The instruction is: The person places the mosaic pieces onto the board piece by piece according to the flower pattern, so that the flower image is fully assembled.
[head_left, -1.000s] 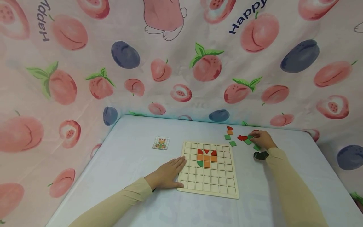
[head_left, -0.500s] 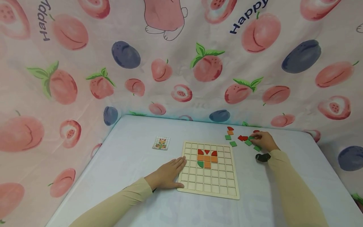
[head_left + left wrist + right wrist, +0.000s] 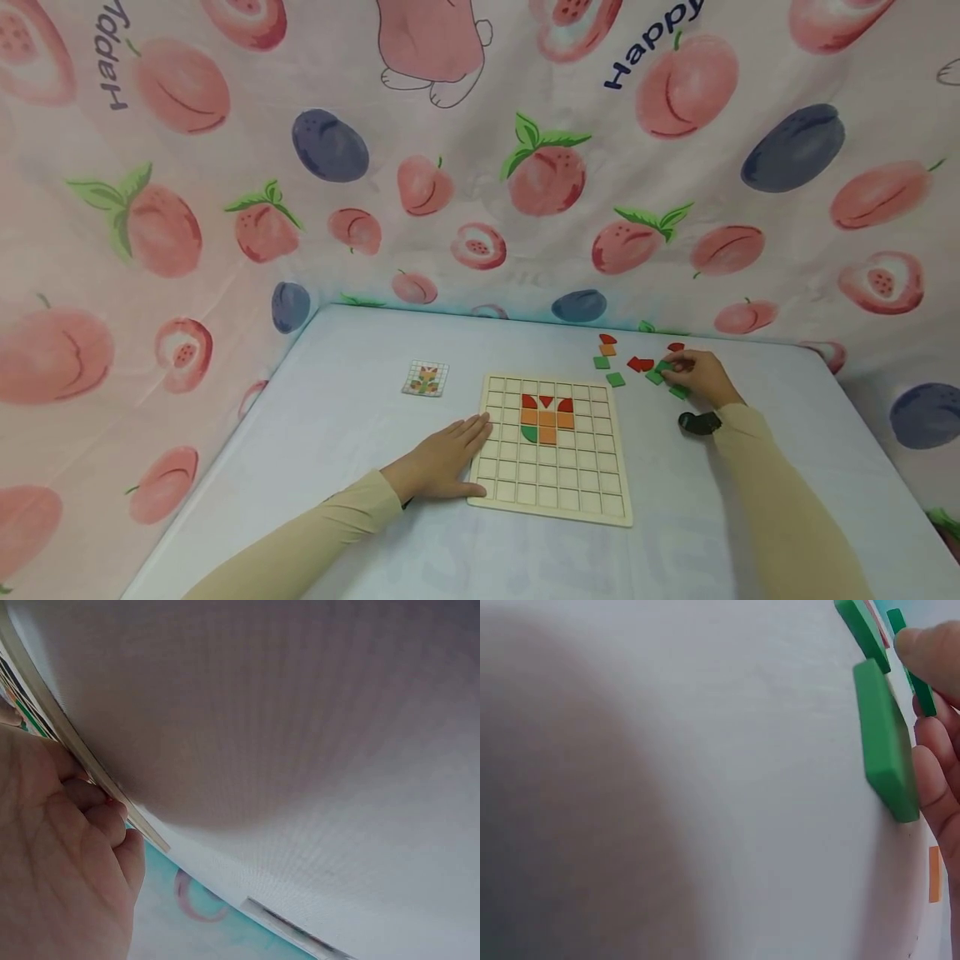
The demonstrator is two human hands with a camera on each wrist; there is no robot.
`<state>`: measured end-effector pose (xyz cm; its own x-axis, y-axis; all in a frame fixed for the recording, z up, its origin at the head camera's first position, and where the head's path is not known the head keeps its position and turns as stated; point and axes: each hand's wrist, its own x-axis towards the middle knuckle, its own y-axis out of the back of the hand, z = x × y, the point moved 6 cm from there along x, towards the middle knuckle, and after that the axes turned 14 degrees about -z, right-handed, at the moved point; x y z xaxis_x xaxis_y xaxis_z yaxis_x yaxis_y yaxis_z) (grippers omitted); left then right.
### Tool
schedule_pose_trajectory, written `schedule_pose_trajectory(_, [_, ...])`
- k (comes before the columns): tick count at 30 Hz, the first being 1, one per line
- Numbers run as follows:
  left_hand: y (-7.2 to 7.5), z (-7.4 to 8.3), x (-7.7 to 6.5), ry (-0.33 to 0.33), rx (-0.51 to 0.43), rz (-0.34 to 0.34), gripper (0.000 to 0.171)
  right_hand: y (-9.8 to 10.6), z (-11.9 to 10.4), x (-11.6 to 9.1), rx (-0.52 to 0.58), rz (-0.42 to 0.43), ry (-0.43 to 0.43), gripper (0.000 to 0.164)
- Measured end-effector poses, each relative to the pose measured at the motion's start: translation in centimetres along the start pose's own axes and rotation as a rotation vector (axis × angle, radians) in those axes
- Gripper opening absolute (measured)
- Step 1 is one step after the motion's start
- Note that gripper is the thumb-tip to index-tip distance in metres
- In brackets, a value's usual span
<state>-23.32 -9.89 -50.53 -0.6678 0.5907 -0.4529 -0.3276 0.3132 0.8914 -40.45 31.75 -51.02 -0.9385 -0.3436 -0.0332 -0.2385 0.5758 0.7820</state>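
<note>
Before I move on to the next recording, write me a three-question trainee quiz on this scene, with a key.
1. Multiple choice: what does the person's bare right hand pinch?
a) an orange square piece
b) a flat green piece
c) a red triangle piece
2. True or false: the person's bare left hand touches the left edge of the pale square grid board.
3. Count: how many flat red pieces sit on the board?

Key:
1. b
2. True
3. Three
</note>
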Motion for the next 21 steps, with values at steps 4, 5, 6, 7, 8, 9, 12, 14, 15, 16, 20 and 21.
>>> schedule_pose_trajectory(4, [0.1, 0.0, -0.1, -0.002, -0.001, 0.004, 0.094, -0.2, -0.5, -0.5, 0.019, 0.005, 0.024, 0.029])
schedule_pose_trajectory(5, [0.1, 0.0, -0.1, -0.002, 0.0, 0.006, 0.094, -0.3, -0.8, -0.6, 0.026, 0.009, 0.031, 0.029])
schedule_pose_trajectory(6, [0.1, 0.0, -0.1, 0.0, 0.003, 0.006, 0.094, -0.3, -1.2, -0.8, 0.035, 0.01, 0.041, 0.029])
schedule_pose_trajectory(7, [0.1, 0.0, 0.0, 0.002, 0.004, 0.006, 0.094, -0.4, -1.6, -0.9, 0.039, 0.009, 0.048, 0.029])
schedule_pose_trajectory(8, [0.1, 0.0, 0.0, 0.004, 0.009, 0.006, 0.094, -0.5, -2.0, -1.0, 0.039, 0.007, 0.054, 0.028])
schedule_pose_trajectory(9, [0.1, 0.0, -0.1, 0.006, 0.012, 0.006, 0.094, -0.6, -2.4, -1.1, 0.039, 0.006, 0.06, 0.028])
schedule_pose_trajectory(12, [0.1, 0.0, -0.1, 0.011, 0.017, 0.002, 0.094, -1.0, -3.8, -1.4, 0.027, -0.014, 0.063, 0.027])
schedule_pose_trajectory(14, [0.2, 0.0, -0.1, 0.013, 0.019, 0.0, 0.094, -1.2, -4.6, -1.7, 0.017, -0.019, 0.065, 0.026])
schedule_pose_trajectory(15, [0.2, 0.0, -0.1, 0.013, 0.017, -0.001, 0.094, -1.3, -5.1, -1.8, 0.018, -0.022, 0.075, 0.026])
schedule_pose_trajectory(16, [0.2, 0.0, -0.1, 0.013, 0.016, -0.001, 0.094, -1.4, -5.5, -1.9, 0.019, -0.021, 0.087, 0.025])
schedule_pose_trajectory(20, [0.1, 0.0, 0.0, 0.011, 0.004, -0.004, 0.094, -2.1, -7.7, -2.5, 0.019, -0.01, 0.172, 0.024])
schedule_pose_trajectory(21, [0.0, 0.0, 0.1, 0.012, 0.003, -0.005, 0.094, -2.3, -8.2, -2.6, 0.015, -0.007, 0.195, 0.024])
